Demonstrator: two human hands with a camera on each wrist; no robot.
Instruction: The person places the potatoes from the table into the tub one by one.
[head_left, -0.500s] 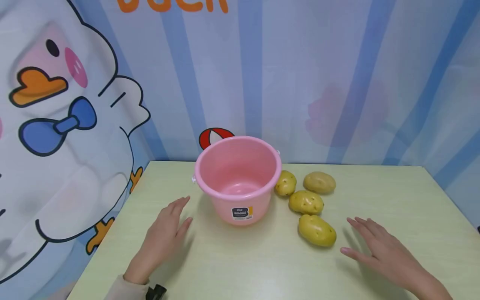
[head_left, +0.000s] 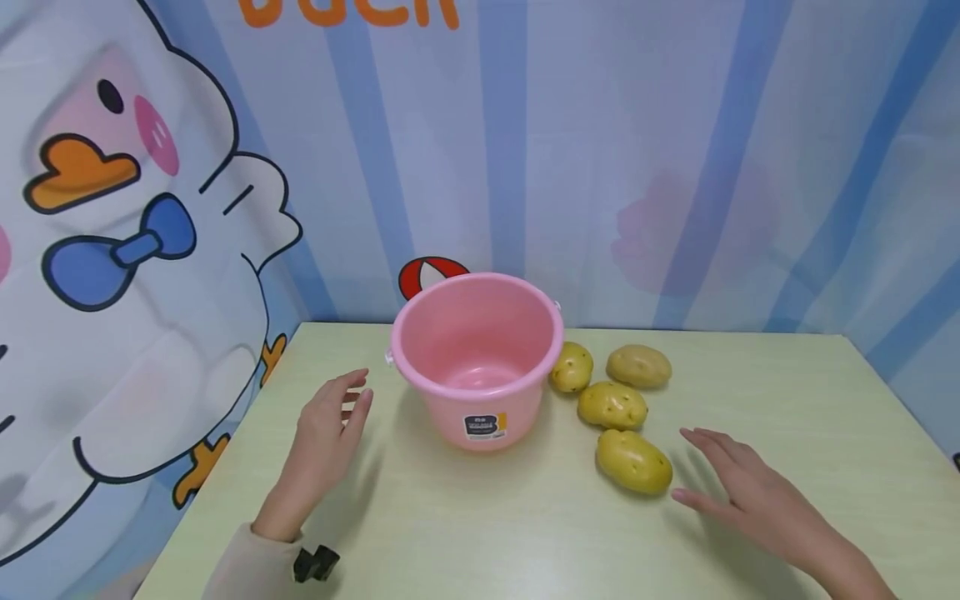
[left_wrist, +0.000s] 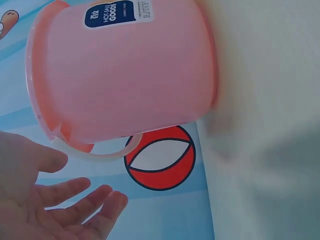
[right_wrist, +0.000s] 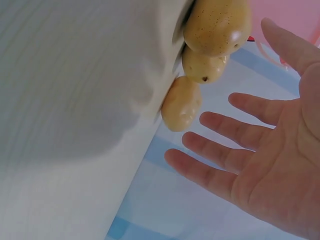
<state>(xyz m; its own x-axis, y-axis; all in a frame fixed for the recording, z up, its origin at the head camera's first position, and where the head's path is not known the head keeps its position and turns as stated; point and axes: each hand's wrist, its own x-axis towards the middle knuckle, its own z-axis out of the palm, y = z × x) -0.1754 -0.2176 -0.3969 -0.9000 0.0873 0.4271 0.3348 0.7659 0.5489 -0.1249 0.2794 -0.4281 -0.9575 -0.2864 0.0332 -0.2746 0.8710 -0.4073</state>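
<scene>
A pink bucket (head_left: 480,358) with a label on its front stands upright on the table, its inside bare. In the left wrist view its white handle (left_wrist: 100,156) hangs down along the far side. My left hand (head_left: 324,442) hovers left of the bucket, apart from it, fingers loosely bent and holding nothing. Several potatoes lie right of the bucket; the nearest potato (head_left: 634,462) is close to my right hand (head_left: 757,500). That hand is held above the table with fingers extended, thumb towards the potato, touching nothing. The right wrist view shows its palm (right_wrist: 285,150) facing the potatoes.
Behind the pale table (head_left: 480,533) hangs a blue striped backdrop (head_left: 585,167) with a cartoon duck at left. Further potatoes sit in a loose group: one against the bucket's side (head_left: 572,367), a middle potato (head_left: 612,405) and a paler potato (head_left: 639,367) at the back.
My left hand has lifted slightly and drawn a little away from the bucket, its fingers bending more. My right hand has shifted slightly left towards the nearest potato. Bucket and potatoes stay put.
</scene>
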